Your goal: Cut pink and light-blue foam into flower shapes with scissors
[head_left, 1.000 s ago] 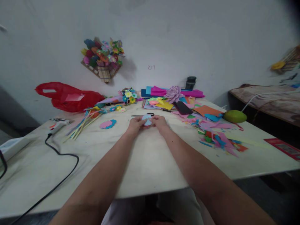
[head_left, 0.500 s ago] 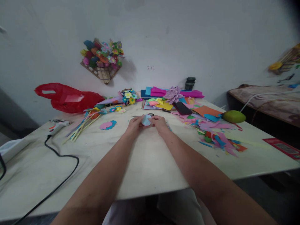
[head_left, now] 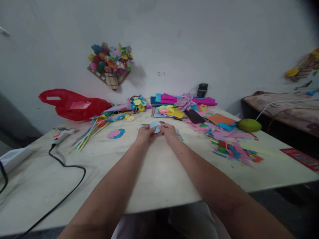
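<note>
A light blue round paper piece (head_left: 155, 126) is held between my two hands over the middle of the table. My left hand (head_left: 145, 133) pinches its left side, thumb on top. From the other side my right hand (head_left: 168, 130) grips its right edge with fingers closed. Just behind lies a pair of scissors (head_left: 161, 122), its dark handle partly covered by the hands and paper. Left of the hands, a pink scalloped paper piece (head_left: 114, 133) rests overlapping a blue one (head_left: 121, 132).
A glue gun (head_left: 63, 135) with a black cord and bundled yellow sticks (head_left: 87, 136) lie at left, before a red plastic bag (head_left: 74, 106). Coloured paper scraps (head_left: 236, 149), a dark phone (head_left: 194, 116) and a green fruit (head_left: 249, 125) are at right. A purple paper flower (head_left: 185, 101) sits behind.
The light blue paper has been turned a little and looks flatter, and my left thumb now lies over it. The whole view has shifted slightly.
</note>
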`<state>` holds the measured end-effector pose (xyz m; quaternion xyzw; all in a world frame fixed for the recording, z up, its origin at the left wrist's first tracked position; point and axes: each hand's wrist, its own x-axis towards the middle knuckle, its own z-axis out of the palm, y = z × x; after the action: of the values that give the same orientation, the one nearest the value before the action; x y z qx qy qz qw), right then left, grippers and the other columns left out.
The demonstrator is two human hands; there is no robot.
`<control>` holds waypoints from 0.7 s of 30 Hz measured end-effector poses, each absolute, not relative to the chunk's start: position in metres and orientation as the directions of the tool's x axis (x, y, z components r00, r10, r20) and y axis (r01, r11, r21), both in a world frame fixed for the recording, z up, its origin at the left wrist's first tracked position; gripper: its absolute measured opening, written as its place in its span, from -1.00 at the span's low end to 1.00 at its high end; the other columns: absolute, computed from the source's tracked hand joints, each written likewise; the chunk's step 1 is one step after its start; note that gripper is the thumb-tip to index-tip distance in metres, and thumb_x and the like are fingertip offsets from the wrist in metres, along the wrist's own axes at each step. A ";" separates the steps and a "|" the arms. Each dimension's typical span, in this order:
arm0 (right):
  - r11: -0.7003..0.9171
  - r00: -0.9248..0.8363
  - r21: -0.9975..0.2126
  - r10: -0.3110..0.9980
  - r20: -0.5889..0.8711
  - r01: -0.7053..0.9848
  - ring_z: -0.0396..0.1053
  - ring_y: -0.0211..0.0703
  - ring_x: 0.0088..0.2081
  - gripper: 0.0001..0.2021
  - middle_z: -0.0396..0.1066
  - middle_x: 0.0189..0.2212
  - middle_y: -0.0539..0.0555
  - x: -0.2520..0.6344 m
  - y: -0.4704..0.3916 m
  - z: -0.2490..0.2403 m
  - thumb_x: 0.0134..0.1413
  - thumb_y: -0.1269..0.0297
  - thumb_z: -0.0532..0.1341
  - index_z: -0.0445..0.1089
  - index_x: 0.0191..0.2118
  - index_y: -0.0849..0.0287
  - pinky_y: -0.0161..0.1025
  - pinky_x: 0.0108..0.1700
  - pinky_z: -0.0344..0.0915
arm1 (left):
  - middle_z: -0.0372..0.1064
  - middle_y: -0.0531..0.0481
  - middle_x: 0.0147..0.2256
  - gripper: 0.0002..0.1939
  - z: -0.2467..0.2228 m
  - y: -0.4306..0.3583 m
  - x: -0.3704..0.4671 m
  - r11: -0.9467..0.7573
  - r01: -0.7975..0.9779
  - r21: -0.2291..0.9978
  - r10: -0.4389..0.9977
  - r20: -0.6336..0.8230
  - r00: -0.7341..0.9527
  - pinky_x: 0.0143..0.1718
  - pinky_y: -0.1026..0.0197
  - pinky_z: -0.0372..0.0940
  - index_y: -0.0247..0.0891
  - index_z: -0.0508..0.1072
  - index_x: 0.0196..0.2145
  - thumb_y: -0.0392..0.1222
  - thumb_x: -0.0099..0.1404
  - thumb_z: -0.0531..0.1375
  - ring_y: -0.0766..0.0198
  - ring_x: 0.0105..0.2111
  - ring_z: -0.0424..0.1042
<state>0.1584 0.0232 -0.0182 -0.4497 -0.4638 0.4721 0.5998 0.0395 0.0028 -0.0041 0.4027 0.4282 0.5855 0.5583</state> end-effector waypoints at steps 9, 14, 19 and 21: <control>0.239 0.148 -0.745 0.899 0.413 0.623 0.40 -0.09 -0.21 -0.80 0.51 -0.28 0.12 0.175 0.036 -0.016 0.11 0.36 0.13 0.51 -0.25 0.17 -0.22 -0.15 0.26 | 0.45 -0.04 -0.50 -0.80 -0.008 0.009 0.014 -0.119 -0.353 0.928 0.976 0.043 -0.214 -0.33 0.22 0.43 -0.37 0.41 -0.44 -0.29 0.02 0.37 0.26 -0.45 0.50; 0.290 -0.152 -0.337 0.912 0.382 0.896 0.33 0.04 -0.01 -0.69 0.46 -0.07 0.27 0.165 0.043 -0.003 0.17 0.45 0.08 0.49 -0.05 0.25 -0.16 -0.05 0.20 | 0.46 -0.05 -0.47 -0.81 -0.008 0.012 0.008 -0.140 -0.392 0.909 0.967 0.041 -0.250 -0.30 0.19 0.43 -0.36 0.41 -0.43 -0.28 0.02 0.35 0.21 -0.39 0.52; 0.339 -0.322 -0.061 0.927 0.195 0.939 0.34 0.12 -0.01 -0.68 0.45 -0.07 0.32 0.152 0.056 0.006 0.16 0.46 0.10 0.49 -0.03 0.26 -0.12 -0.09 0.20 | 0.47 -0.04 -0.43 -0.83 -0.009 0.011 0.007 -0.147 -0.418 0.897 0.972 0.052 -0.230 -0.28 0.21 0.41 -0.34 0.42 -0.42 -0.29 0.03 0.35 0.23 -0.37 0.52; 0.359 -0.346 -0.037 0.920 0.184 0.933 0.34 0.13 -0.02 -0.68 0.44 -0.07 0.35 0.148 0.058 0.009 0.15 0.46 0.10 0.50 -0.04 0.28 -0.11 -0.08 0.21 | 0.47 -0.04 -0.42 -0.85 -0.009 0.010 0.006 -0.153 -0.435 0.887 0.971 0.053 -0.235 -0.27 0.23 0.41 -0.35 0.42 -0.43 -0.32 0.04 0.33 0.28 -0.41 0.51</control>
<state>0.1481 0.0585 0.0086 -0.5651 -0.8196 -0.0374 0.0866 0.0063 0.0099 -0.0085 0.3395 0.3948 0.6793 0.5172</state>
